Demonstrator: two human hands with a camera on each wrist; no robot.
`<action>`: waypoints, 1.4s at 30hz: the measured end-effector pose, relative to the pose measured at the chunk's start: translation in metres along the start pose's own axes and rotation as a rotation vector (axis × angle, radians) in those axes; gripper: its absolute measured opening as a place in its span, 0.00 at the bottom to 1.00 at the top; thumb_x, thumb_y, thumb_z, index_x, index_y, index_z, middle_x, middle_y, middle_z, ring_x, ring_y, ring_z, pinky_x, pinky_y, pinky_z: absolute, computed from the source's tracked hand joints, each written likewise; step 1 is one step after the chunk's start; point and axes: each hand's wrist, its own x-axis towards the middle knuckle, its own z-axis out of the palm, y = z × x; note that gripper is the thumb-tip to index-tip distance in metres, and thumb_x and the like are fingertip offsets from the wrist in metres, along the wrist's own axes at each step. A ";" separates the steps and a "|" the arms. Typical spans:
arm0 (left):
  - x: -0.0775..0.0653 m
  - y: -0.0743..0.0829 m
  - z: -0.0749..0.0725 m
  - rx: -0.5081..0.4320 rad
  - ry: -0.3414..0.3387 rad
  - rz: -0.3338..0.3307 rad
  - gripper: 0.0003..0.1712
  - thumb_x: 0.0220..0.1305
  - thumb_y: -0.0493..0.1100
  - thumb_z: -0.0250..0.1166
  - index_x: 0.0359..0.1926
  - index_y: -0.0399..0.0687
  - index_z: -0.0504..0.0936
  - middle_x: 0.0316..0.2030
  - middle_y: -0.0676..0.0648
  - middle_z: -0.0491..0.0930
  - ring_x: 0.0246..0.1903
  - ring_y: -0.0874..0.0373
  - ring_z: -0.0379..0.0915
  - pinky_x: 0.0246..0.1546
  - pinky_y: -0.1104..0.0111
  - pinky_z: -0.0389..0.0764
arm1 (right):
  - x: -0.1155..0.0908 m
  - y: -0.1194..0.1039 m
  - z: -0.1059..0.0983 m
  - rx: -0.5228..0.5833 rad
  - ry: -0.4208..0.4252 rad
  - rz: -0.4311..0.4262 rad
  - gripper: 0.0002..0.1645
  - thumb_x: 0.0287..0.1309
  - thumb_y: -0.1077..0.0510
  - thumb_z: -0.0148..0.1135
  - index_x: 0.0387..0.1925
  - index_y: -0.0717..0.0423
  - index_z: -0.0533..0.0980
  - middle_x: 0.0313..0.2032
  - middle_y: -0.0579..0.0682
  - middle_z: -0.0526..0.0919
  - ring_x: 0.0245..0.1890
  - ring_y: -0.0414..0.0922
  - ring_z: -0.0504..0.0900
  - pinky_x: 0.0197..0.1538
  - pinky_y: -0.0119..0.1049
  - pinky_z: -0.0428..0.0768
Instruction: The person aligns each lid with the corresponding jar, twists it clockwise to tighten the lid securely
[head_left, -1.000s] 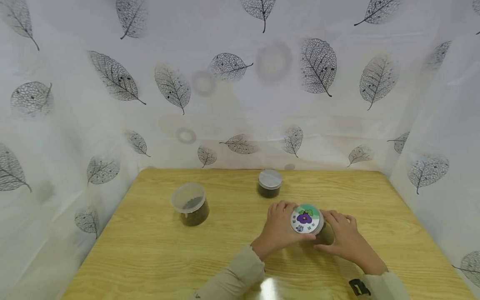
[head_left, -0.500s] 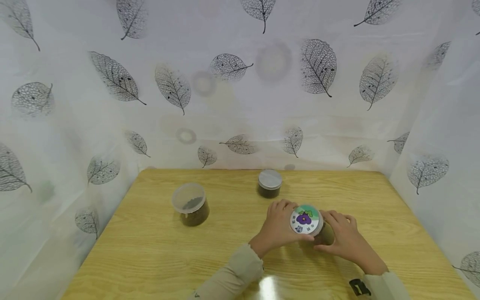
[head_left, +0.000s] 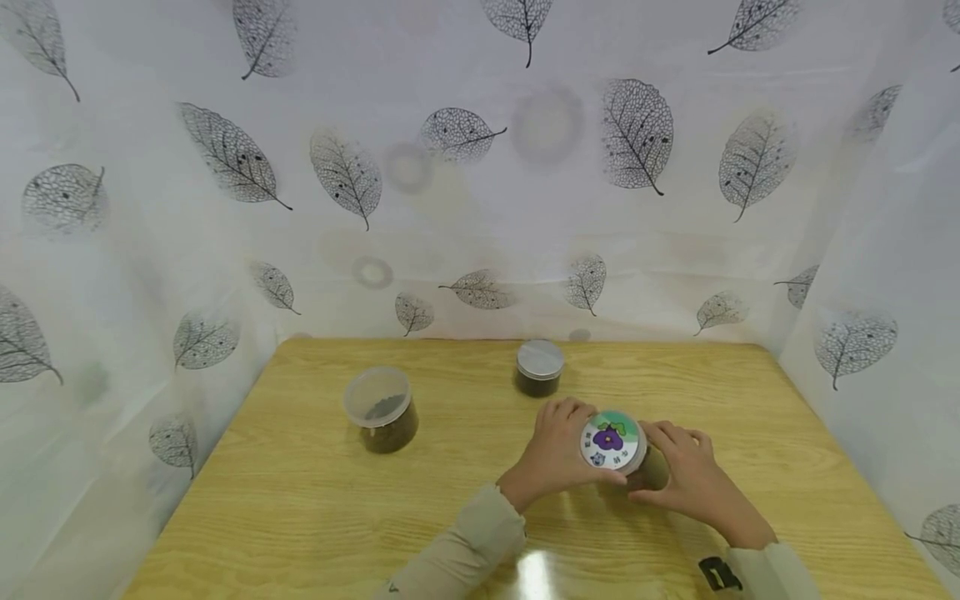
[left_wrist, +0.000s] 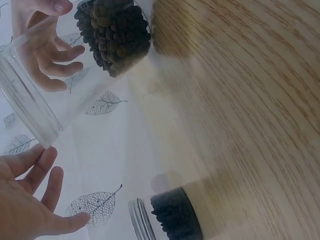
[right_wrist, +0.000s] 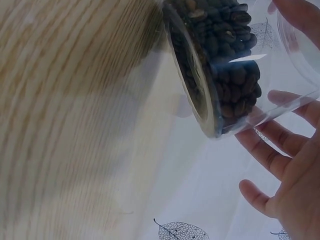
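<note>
A clear plastic jar (head_left: pixel 651 472) partly filled with dark brown coffee beans (left_wrist: pixel 117 35) is between the two hands, at the right of the table in the head view. Its round lid (head_left: pixel 612 440) carries a white and green label with a purple flower. My left hand (head_left: pixel 557 450) curls round the lid from the left, fingertips at its rim. From the right, my right hand (head_left: pixel 686 475) grips the jar's body, thumb in front and fingers behind. The jar's underside faces the camera in the right wrist view, and beans show through its wall.
A silver-lidded jar (head_left: pixel 539 368) with dark contents stands at the back, just beyond the left hand. Further left is a clear tub (head_left: pixel 381 410) partly filled with dark contents. Leaf-printed sheeting (head_left: pixel 480 208) rises behind and beside the wooden table (head_left: pixel 315 517).
My left hand and the lid have shifted very slightly left, and the label sits a touch lower. The right hand stays almost still on the jar's body.
</note>
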 end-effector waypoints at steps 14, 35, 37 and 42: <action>0.002 -0.006 -0.002 -0.026 -0.026 0.040 0.53 0.33 0.72 0.72 0.60 0.52 0.70 0.53 0.54 0.70 0.54 0.61 0.61 0.62 0.63 0.62 | 0.003 -0.001 0.000 0.020 0.004 -0.006 0.55 0.19 0.41 0.81 0.55 0.57 0.71 0.45 0.52 0.78 0.46 0.54 0.76 0.48 0.58 0.63; 0.004 -0.007 -0.001 0.011 0.007 0.084 0.53 0.30 0.73 0.73 0.58 0.52 0.70 0.52 0.55 0.70 0.53 0.61 0.63 0.63 0.64 0.61 | 0.003 -0.001 -0.005 0.001 -0.014 0.007 0.56 0.18 0.41 0.81 0.55 0.58 0.71 0.45 0.54 0.78 0.46 0.55 0.76 0.48 0.61 0.65; 0.002 -0.006 0.000 0.027 0.010 0.079 0.54 0.30 0.74 0.72 0.58 0.53 0.70 0.51 0.55 0.70 0.52 0.62 0.63 0.62 0.65 0.61 | 0.002 -0.001 -0.004 -0.010 -0.017 0.008 0.56 0.18 0.41 0.80 0.55 0.59 0.70 0.45 0.54 0.78 0.46 0.55 0.77 0.48 0.62 0.65; -0.001 -0.007 0.002 0.029 -0.035 0.071 0.56 0.30 0.74 0.72 0.61 0.54 0.67 0.53 0.55 0.70 0.53 0.63 0.63 0.60 0.66 0.61 | -0.001 -0.002 -0.003 -0.024 -0.041 0.020 0.58 0.20 0.40 0.80 0.57 0.60 0.69 0.47 0.55 0.77 0.47 0.55 0.77 0.50 0.63 0.65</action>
